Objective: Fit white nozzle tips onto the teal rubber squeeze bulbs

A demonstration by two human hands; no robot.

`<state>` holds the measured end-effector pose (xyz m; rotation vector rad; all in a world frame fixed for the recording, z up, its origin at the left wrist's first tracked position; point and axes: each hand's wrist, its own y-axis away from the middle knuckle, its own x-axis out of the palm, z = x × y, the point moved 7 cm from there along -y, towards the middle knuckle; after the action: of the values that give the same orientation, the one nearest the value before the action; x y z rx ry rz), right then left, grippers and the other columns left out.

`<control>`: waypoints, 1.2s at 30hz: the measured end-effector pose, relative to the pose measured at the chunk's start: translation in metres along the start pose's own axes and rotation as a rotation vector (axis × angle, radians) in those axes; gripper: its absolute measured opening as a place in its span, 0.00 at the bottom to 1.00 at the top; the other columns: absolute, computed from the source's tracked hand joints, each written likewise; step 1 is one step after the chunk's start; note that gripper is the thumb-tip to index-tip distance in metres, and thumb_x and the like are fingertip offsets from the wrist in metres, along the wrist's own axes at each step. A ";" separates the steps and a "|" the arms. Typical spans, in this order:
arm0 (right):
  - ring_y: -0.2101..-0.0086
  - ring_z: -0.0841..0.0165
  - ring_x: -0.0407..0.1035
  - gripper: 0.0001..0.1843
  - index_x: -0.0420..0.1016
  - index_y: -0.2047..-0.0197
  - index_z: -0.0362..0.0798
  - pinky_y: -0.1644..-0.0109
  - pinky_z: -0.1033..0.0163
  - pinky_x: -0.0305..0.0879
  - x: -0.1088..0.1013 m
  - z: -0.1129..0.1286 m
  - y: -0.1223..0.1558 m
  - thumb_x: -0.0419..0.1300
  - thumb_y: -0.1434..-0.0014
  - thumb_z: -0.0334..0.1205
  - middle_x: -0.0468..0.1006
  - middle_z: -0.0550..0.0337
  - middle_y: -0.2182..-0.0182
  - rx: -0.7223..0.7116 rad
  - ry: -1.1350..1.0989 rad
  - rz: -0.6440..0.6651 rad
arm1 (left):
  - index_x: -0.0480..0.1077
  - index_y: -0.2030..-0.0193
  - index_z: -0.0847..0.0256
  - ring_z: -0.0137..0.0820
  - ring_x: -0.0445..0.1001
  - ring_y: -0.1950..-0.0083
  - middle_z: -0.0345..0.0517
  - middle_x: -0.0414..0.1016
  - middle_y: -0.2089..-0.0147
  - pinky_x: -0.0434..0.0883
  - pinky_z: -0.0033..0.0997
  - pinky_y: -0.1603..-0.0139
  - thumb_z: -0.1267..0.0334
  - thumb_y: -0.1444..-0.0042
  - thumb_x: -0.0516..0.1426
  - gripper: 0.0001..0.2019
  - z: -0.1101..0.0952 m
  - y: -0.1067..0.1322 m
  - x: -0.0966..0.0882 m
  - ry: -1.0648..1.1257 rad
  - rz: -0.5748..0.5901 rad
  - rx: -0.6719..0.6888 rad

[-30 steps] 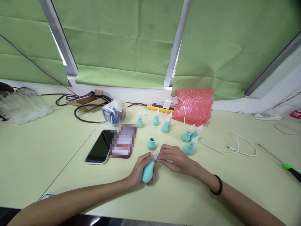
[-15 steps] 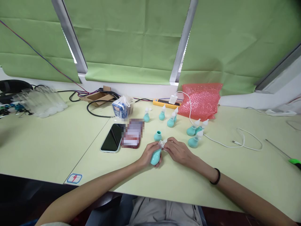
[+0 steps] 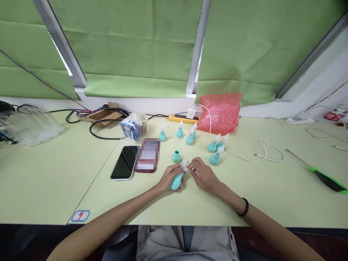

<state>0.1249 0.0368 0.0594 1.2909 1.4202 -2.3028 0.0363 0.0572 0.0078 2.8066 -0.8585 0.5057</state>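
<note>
My left hand (image 3: 170, 177) is wrapped around the teal squeeze bulb (image 3: 177, 182) of a nasal aspirator, which is tilted with its neck up and to the right. A clear nozzle (image 3: 184, 164) sits at the bulb's neck. Beside it, my right hand (image 3: 204, 175) has its fingertips pinched together at the nozzle's lower right side; their exact grip is partly hidden. Just behind my hands stands a teal bulb (image 3: 176, 157) with an open top and no nozzle. Several nozzle-fitted aspirators stand or lean farther back, among them one aspirator (image 3: 214, 158) to the right.
Two phones lie to the left, a black-screened phone (image 3: 123, 163) and a red-cased phone (image 3: 147, 156). Behind are a plastic-wrapped blue pack (image 3: 132, 127), a yellow power strip (image 3: 176, 118) and red bubble wrap (image 3: 219, 114). A white cable (image 3: 244, 158) and screwdriver (image 3: 326, 180) lie right.
The nozzle now points up and shows more fully, where my right fingers covered much of it before. My right fingers have shifted to its lower side. The camera view has turned slightly right.
</note>
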 end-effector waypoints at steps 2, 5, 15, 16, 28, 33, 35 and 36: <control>0.68 0.66 0.59 0.06 0.59 0.67 0.46 0.76 0.66 0.59 0.002 -0.002 0.001 0.45 0.42 0.29 0.68 0.57 0.74 0.027 -0.027 0.001 | 0.59 0.70 0.63 0.25 0.61 0.90 0.38 0.65 0.88 0.55 0.19 0.91 0.57 0.49 0.51 0.11 0.001 0.000 -0.001 -0.001 -0.007 -0.004; 0.67 0.66 0.59 0.06 0.60 0.67 0.46 0.73 0.64 0.62 0.004 -0.005 0.002 0.44 0.42 0.29 0.68 0.56 0.73 0.064 -0.071 -0.001 | 0.58 0.71 0.62 0.25 0.61 0.90 0.37 0.64 0.88 0.55 0.19 0.90 0.56 0.48 0.50 0.11 0.002 0.000 -0.002 0.000 -0.025 -0.002; 0.68 0.68 0.59 0.06 0.57 0.69 0.47 0.68 0.62 0.62 0.004 -0.008 -0.004 0.43 0.42 0.29 0.65 0.57 0.73 0.136 -0.219 -0.010 | 0.59 0.72 0.62 0.24 0.59 0.89 0.37 0.63 0.87 0.55 0.20 0.89 0.56 0.47 0.50 0.11 0.004 -0.001 -0.009 0.033 -0.075 -0.029; 0.68 0.68 0.59 0.06 0.56 0.69 0.47 0.68 0.62 0.62 0.005 -0.009 -0.005 0.43 0.42 0.29 0.65 0.57 0.73 0.139 -0.238 -0.010 | 0.59 0.72 0.62 0.24 0.59 0.89 0.37 0.63 0.87 0.54 0.20 0.89 0.56 0.47 0.50 0.11 0.004 -0.001 -0.010 0.037 -0.081 -0.034; 0.70 0.68 0.61 0.07 0.62 0.63 0.45 0.70 0.63 0.64 0.008 -0.016 -0.001 0.52 0.47 0.29 0.70 0.57 0.73 0.081 -0.208 -0.098 | 0.59 0.71 0.62 0.23 0.60 0.86 0.38 0.63 0.84 0.55 0.20 0.86 0.57 0.44 0.48 0.11 0.008 -0.006 -0.010 0.041 -0.097 -0.083; 0.72 0.70 0.64 0.13 0.65 0.60 0.43 0.69 0.62 0.66 -0.001 -0.012 0.005 0.57 0.50 0.26 0.73 0.56 0.73 -0.012 -0.211 -0.238 | 0.60 0.70 0.63 0.22 0.59 0.87 0.38 0.63 0.85 0.54 0.20 0.87 0.56 0.46 0.50 0.11 0.010 -0.011 -0.007 0.020 -0.049 -0.053; 0.73 0.71 0.63 0.12 0.67 0.62 0.43 0.72 0.63 0.65 -0.003 -0.016 0.009 0.57 0.51 0.24 0.73 0.57 0.74 -0.007 -0.246 -0.292 | 0.61 0.69 0.64 0.22 0.59 0.87 0.38 0.63 0.85 0.54 0.20 0.87 0.57 0.45 0.49 0.11 0.011 -0.012 -0.006 -0.004 -0.053 -0.046; 0.74 0.71 0.63 0.11 0.68 0.63 0.44 0.72 0.64 0.65 -0.004 -0.017 0.011 0.57 0.51 0.24 0.73 0.57 0.75 -0.006 -0.269 -0.307 | 0.61 0.69 0.64 0.22 0.59 0.87 0.38 0.63 0.86 0.53 0.19 0.87 0.58 0.45 0.49 0.10 0.011 -0.013 -0.006 -0.015 -0.057 -0.040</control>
<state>0.1432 0.0433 0.0516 0.7644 1.6182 -2.5380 0.0416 0.0679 -0.0055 2.7935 -0.7796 0.4540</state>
